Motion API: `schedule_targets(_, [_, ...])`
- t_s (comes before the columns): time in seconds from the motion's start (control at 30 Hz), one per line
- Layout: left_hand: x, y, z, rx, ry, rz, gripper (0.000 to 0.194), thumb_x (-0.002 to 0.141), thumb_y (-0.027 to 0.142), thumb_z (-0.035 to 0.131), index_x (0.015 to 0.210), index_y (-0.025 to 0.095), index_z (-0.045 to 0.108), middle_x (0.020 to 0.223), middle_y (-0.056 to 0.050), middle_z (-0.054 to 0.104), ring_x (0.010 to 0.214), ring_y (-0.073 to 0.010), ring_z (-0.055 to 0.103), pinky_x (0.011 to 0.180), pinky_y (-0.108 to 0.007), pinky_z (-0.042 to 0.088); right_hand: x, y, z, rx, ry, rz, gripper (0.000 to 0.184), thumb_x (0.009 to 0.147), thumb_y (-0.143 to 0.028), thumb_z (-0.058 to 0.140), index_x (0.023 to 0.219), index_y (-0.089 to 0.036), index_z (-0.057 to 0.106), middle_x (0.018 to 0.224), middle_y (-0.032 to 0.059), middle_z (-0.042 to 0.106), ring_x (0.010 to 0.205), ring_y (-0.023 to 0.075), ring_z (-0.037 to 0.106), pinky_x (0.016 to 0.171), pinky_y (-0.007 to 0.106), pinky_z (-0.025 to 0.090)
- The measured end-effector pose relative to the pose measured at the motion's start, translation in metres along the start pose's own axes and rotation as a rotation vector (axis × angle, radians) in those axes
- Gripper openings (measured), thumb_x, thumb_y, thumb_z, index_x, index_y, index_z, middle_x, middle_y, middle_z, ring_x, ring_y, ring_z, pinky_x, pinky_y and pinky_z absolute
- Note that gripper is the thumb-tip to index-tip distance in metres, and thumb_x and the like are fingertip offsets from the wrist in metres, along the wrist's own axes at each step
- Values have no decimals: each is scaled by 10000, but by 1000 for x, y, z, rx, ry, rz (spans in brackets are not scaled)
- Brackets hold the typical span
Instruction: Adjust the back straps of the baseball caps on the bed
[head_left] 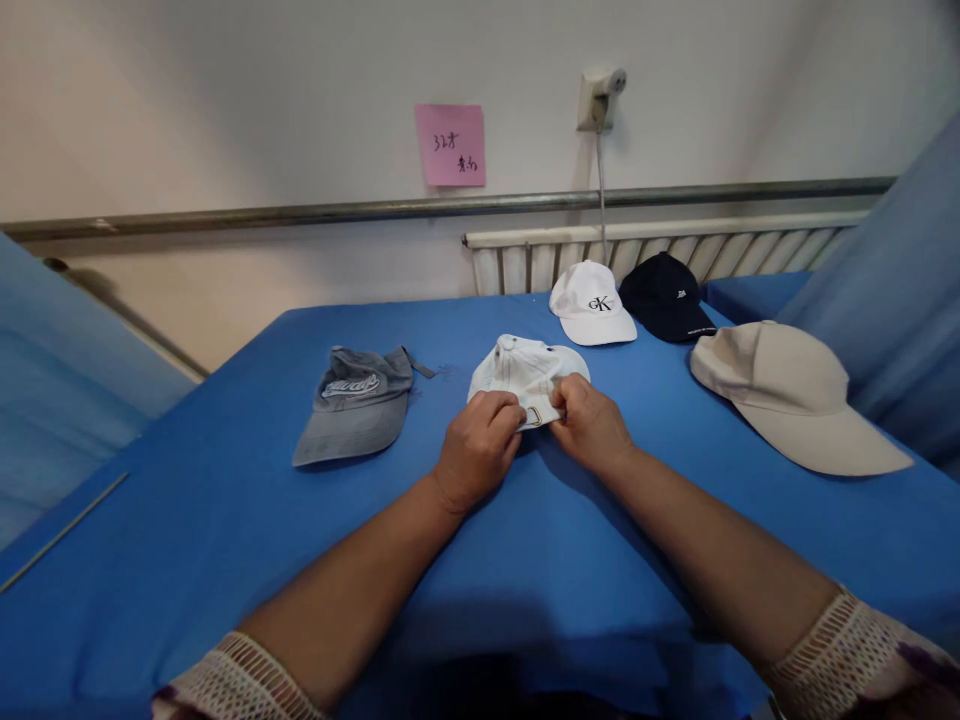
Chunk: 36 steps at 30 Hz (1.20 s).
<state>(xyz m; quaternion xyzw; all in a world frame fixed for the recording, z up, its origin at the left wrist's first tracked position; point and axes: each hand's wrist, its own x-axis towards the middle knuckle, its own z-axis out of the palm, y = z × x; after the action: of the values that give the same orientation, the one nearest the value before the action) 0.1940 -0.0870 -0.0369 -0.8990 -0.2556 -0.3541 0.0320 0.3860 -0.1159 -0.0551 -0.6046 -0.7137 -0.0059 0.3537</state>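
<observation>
A pale, light-washed baseball cap (517,365) is at the middle of the blue-covered table (247,560), its back strap with a small metal buckle turned toward me. My left hand (480,445) pinches the strap side left of the buckle. On the other side of the buckle, my right hand (589,420) grips the cap's back edge, fingers closed. The fingertips of both hands partly cover the strap. Left of my hands lies a grey cap (360,400) with white lettering, its strap end sticking out to the right.
Behind and right sit a white cap (592,305), a black cap (664,295) and a large beige cap (795,385). A thin stick (64,532) lies at the left edge. A metal rail (337,212), radiator (517,265) and plugged socket (598,100) line the wall. Blue curtains (60,390) hang at both sides.
</observation>
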Motion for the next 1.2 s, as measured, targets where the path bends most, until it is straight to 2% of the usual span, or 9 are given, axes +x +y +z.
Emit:
schedule_targets(0.27, [-2,0,5,-17,20,12,114,882,154,495,881,191,603,911,-71,624,850,-186,540,790,-326,467,-9,-13,-17,205,-153,-246,300,843,-197,583,1131,-227,503,1071,76,569,856,192,567,715,298,454])
schedule_targets(0.47, [1,4,-9,-238,-213,-7,181,842,183,562,1015,198,614,1056,-78,640,995,-207,573,907,-349,462,-5,-3,-19,138,-273,-255,232,817,-123,573,1026,-219,538,1008,52,573,828,178,563,710,283,429])
schedule_targets(0.57, [0,-8,-17,-379,-216,-160,324,811,258,624,1129,201,592,1118,-73,639,1031,-207,591,920,-342,472,-6,3,-23,149,-379,-241,277,754,-129,651,995,-212,544,976,38,587,787,164,552,691,273,412])
schedule_targets(0.67, [-4,-28,-15,-343,-124,-399,255,841,285,578,1075,197,626,987,-47,669,884,-181,630,805,-314,499,-8,4,-23,244,-470,-205,234,731,-264,737,881,-207,566,858,6,608,701,143,536,625,251,387])
schedule_targets(0.73, [-6,-40,-9,-294,-122,-492,234,835,304,579,1024,187,648,907,-36,677,797,-174,631,733,-302,493,-9,5,-21,325,-440,-135,199,794,-360,687,775,-207,561,730,-19,595,616,125,510,570,239,364])
schedule_targets(0.8, [-7,-46,-4,-259,-165,-536,235,831,352,583,974,181,659,876,-36,682,750,-174,623,689,-298,479,-8,6,-18,348,-291,-20,240,856,-398,605,719,-210,549,636,-32,564,556,117,484,540,240,347])
schedule_targets(0.93, [-5,-42,0,-160,-269,-556,316,821,473,584,928,184,650,899,-49,681,768,-191,611,689,-311,457,-2,15,-11,257,-1,213,239,834,-448,607,849,-212,573,665,-26,595,545,130,514,556,261,374])
schedule_targets(1.03, [-5,-35,2,-96,-330,-591,346,798,466,614,1007,191,630,945,-54,682,798,-197,616,687,-304,444,1,21,-5,235,-38,277,304,798,-493,626,895,-209,577,709,-16,623,536,133,523,551,267,381])
schedule_targets(1.2, [-6,-29,10,-167,-365,-670,344,781,282,637,1111,194,595,862,-19,682,721,-167,615,635,-273,433,0,24,6,332,-94,257,216,837,-411,569,738,-220,564,576,-36,548,511,127,477,503,248,334])
